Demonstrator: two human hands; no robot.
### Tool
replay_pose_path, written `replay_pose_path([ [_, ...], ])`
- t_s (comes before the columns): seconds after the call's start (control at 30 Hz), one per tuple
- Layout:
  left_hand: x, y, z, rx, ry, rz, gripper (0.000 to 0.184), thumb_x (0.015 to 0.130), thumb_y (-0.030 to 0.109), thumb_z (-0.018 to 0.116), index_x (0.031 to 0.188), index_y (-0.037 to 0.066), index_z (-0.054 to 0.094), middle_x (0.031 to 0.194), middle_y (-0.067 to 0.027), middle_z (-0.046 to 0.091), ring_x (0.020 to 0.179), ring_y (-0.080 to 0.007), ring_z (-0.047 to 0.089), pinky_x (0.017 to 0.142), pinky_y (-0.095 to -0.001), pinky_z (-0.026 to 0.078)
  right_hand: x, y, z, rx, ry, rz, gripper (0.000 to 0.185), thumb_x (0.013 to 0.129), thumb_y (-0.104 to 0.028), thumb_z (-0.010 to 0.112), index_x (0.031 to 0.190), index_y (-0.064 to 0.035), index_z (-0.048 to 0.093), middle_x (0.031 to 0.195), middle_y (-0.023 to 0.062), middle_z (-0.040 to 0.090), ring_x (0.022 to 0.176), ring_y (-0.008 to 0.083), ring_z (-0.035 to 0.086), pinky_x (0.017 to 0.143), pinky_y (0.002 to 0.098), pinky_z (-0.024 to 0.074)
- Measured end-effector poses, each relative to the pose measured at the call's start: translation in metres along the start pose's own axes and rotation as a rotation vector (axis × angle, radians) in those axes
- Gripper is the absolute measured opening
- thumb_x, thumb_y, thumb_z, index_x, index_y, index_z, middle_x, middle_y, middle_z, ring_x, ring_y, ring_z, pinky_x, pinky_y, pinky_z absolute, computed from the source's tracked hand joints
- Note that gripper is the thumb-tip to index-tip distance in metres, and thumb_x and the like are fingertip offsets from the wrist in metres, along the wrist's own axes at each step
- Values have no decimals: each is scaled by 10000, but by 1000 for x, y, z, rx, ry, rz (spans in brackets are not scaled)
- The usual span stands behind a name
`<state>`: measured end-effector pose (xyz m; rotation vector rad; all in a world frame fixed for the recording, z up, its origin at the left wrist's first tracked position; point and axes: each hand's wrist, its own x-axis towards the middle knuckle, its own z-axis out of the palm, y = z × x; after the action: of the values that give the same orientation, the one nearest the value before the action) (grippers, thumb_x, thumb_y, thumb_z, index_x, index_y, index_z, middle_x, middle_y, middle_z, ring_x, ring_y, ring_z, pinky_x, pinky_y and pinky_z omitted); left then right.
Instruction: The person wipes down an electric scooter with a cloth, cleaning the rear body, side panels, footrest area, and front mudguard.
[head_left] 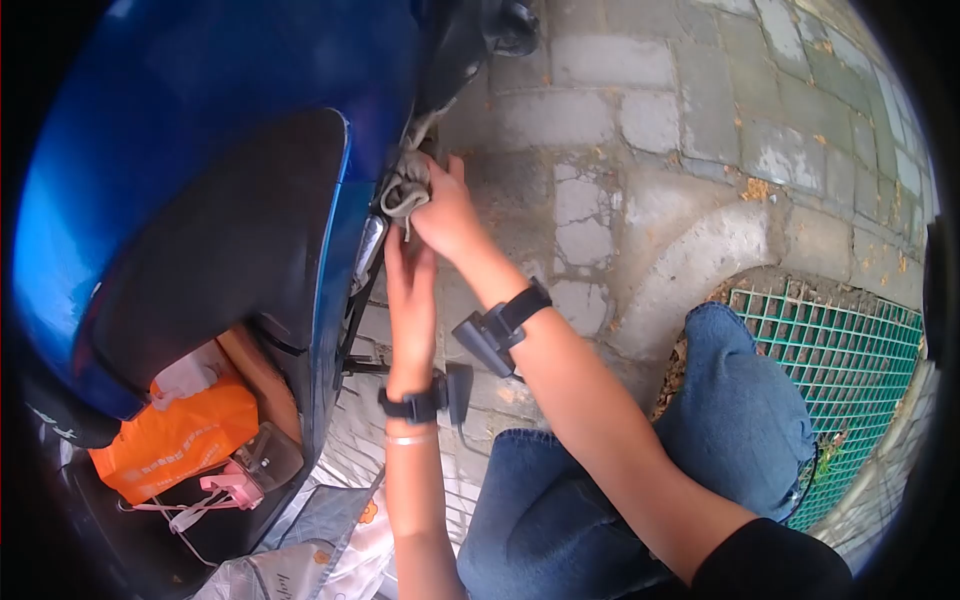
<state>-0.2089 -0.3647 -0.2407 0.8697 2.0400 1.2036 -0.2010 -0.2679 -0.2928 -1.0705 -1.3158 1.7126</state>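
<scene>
A grey cloth (405, 188) is bunched against the side edge of a blue scooter (230, 60). My right hand (447, 212) is closed around the cloth and presses it to the scooter's edge. Just below it, my left hand (410, 275) reaches up along the same edge with its fingers stretched out. Its fingertips are near a clear lamp-like part (370, 245) and partly hidden by the scooter and the cloth. Each wrist wears a black strap with a small device.
On the scooter's footboard lie an orange bag (180, 435) and a pink strapped item (235, 487). A silvery printed sheet (290, 560) hangs below. My jean-covered knees (735, 410) are close by. A green metal grid (840, 350) lies right on the paving (580, 110).
</scene>
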Motion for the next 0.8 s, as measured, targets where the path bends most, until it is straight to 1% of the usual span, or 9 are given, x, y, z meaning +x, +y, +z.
replay_pose_path([
  [0.1,-51,-17,-11,33,-61,-146,499,935,143,442,1379,4,262,1343,-160,399,1236,-213,386,1026,-322,301,-24,4,17,58,12,64,460,768,-72,566,1225,-59,512,1159,221,428,1004,437,505,879,439,432],
  [0.27,-101,-59,-29,-161,123,-259,450,910,32,446,1327,24,280,1180,-121,519,1081,-184,505,936,-301,389,-76,2,30,-62,-406,360,437,817,-132,558,1229,-22,461,1094,228,517,978,374,569,845,431,449],
  [0.33,-96,-56,-43,-98,108,-218,436,915,27,446,1318,23,278,1138,-126,536,1006,-184,531,894,-296,411,-81,16,38,343,-507,718,424,836,-153,525,1222,4,449,1069,221,561,947,297,605,773,401,484],
  [0.37,-93,-51,-52,-30,99,-171,423,920,23,445,1308,22,277,1095,-130,554,930,-183,556,853,-292,434,-84,47,58,359,-206,284,386,844,-136,492,1200,11,464,1035,180,591,873,240,624,678,359,516],
  [0.4,-88,-41,-54,12,151,-131,407,922,29,446,1297,21,286,1060,-127,560,877,-174,557,823,-288,440,-67,43,40,916,-306,556,345,855,-118,477,1185,-16,484,1017,139,606,825,209,626,625,318,524],
  [0.43,-82,-28,-55,54,204,-90,391,925,35,446,1286,19,295,1025,-125,565,824,-164,558,792,-284,447,-56,36,27,1095,-183,553,292,860,-119,494,1139,-32,509,1000,99,618,805,192,622,626,319,528],
  [0.47,-76,-17,-57,43,244,-32,341,923,45,460,1245,9,354,1025,-123,569,846,-167,560,801,-287,449,-37,31,13,1093,-149,449,309,834,-91,486,1138,-38,480,1086,110,565,920,243,585,690,395,524],
  [0.6,-53,20,-54,113,271,94,234,924,58,467,1151,0,464,1000,-105,584,842,-155,563,800,-279,450,5,-23,-26,1067,-50,203,285,860,-213,571,1117,-96,527,1099,33,559,1036,148,521,900,334,373],
  [0.8,-31,15,-35,153,318,209,182,898,-8,431,1005,-15,578,893,-76,605,794,-140,559,752,-251,448,-23,-93,-23,699,278,-260,363,846,-203,666,1110,8,536,1027,64,599,916,142,572,824,275,451],
])
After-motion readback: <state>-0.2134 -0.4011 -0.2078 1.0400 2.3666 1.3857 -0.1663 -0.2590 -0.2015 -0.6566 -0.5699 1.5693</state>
